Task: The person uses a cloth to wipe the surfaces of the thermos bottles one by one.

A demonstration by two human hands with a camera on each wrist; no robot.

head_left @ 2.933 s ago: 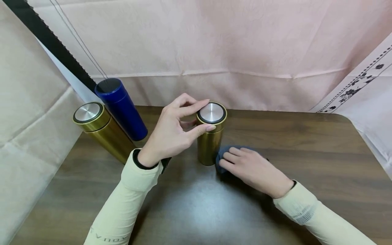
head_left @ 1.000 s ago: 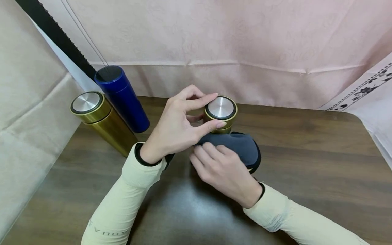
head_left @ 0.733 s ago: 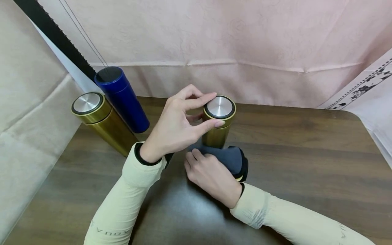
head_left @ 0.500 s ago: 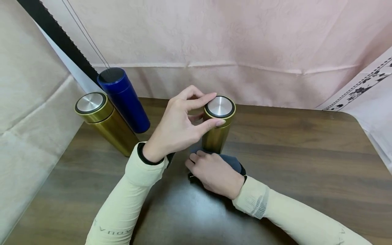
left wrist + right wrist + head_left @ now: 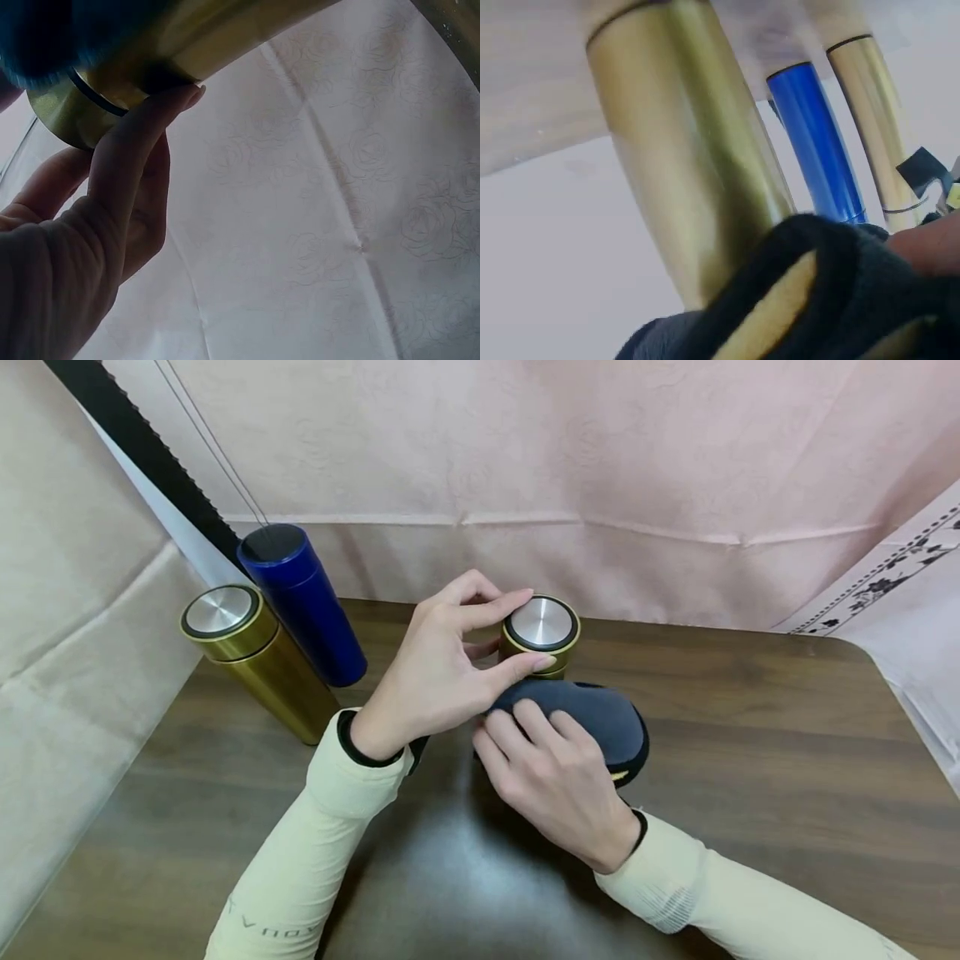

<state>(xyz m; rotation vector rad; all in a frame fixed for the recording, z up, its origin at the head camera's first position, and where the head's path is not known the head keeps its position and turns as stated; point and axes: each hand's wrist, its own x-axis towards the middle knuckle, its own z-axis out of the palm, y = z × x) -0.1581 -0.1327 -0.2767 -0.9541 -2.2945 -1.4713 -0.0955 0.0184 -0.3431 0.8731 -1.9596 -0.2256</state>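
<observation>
A gold vacuum flask (image 5: 542, 625) with a silver-topped lid stands upright in the middle of the table. My left hand (image 5: 441, 668) holds its lid between thumb and fingers. In front of the flask's body, my right hand (image 5: 551, 781) grips a blue-grey fabric pad (image 5: 609, 722) with a black rim. The pad covers most of the flask in the head view. Its fuzzy face (image 5: 60, 37) lies against the gold side in the left wrist view. Seen from the right wrist, the flask's lower body (image 5: 682, 142) is bare, and yellow lining shows inside the pad's edge.
A second gold flask (image 5: 273, 685) and a blue flask (image 5: 307, 610) stand side by side at the left of the wooden table (image 5: 750, 710). A pale pink cloth (image 5: 525, 460) hangs behind the table's back edge.
From the flask's base my right hand has moved the pad up its front, after going up and down once before. My left hand keeps its hold on the lid.
</observation>
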